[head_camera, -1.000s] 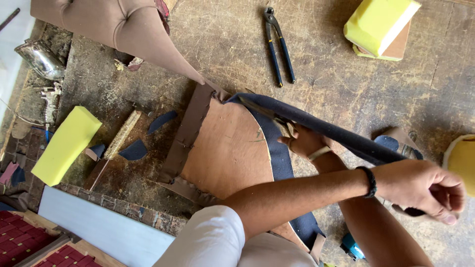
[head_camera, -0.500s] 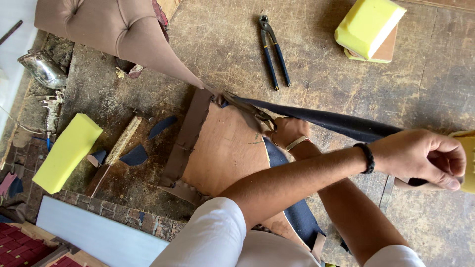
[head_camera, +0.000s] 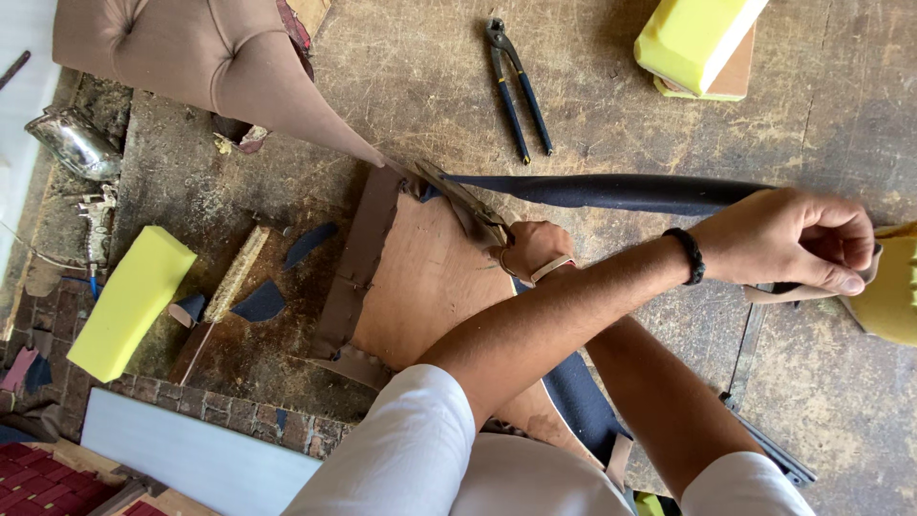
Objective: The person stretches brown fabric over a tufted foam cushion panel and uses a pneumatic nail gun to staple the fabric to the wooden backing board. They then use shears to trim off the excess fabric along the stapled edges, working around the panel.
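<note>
My arms are crossed over a brown plywood seat board (head_camera: 420, 287) lying on a worn wooden bench. My left hand (head_camera: 793, 239), with a black bracelet on its wrist, is closed on the end of a long dark navy fabric strip (head_camera: 611, 191) and holds it taut to the right. My right hand (head_camera: 535, 248) grips the board's upper edge where the strip and a flap of brown fabric (head_camera: 468, 205) meet. More navy fabric (head_camera: 583, 401) hangs under my forearms. A brown fabric band (head_camera: 358, 258) runs along the board's left edge.
Blue-handled pincers (head_camera: 516, 86) lie at the top centre. Yellow foam blocks sit at the left (head_camera: 129, 301), the top right (head_camera: 693, 38) and the right edge (head_camera: 888, 287). A tufted brown cushion (head_camera: 191, 53) fills the top left, with a metal tool (head_camera: 72, 143) beside it. Navy scraps (head_camera: 258, 301) lie about.
My left hand has pulled the navy strip up and to the right, from a slant to nearly level. My right hand has shifted up-left along the board's edge.
</note>
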Tool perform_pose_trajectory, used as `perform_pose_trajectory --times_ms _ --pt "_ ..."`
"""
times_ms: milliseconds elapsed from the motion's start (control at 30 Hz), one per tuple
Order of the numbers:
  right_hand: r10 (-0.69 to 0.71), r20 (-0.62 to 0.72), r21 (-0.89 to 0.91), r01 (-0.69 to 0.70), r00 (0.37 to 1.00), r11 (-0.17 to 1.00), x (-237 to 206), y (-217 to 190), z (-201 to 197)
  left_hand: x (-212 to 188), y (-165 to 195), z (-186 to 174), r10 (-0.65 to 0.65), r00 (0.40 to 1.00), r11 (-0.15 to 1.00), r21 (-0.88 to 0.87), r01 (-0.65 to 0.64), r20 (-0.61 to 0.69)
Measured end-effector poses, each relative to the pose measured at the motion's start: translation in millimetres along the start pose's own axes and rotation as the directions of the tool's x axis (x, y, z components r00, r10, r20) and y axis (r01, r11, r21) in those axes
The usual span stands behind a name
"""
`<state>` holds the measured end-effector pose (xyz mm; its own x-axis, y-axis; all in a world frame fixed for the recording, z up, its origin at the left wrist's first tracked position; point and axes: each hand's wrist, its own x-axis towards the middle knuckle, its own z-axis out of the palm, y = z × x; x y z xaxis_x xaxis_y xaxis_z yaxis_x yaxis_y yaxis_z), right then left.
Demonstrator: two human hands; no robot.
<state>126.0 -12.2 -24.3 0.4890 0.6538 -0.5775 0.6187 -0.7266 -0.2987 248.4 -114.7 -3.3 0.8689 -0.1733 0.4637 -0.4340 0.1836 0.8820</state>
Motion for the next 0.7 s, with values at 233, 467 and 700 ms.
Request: perform_pose_trajectory --times_ms 233,467,700 --pt "0.041 0.028 0.101 -0.043 0.999 0.994 -1.8 6.0 10.3 -12.8 6.6 -16.4 -0.098 0.995 0.992 0.073 0.098 -0.007" --pt "0.265 -0.315 0.422 -0.115 0.911 0.899 -37.1 84.2 39.9 -81.1 23.6 -79.2 -0.209 0.894 0.909 0.259 0.327 -0.396" --pt "0.637 -0.065 0.675 -0.437 0.768 0.595 -95.9 157.1 33.3 -179.4 30.7 -129.4 0.239 0.512 0.488 0.558 0.672 -0.825"
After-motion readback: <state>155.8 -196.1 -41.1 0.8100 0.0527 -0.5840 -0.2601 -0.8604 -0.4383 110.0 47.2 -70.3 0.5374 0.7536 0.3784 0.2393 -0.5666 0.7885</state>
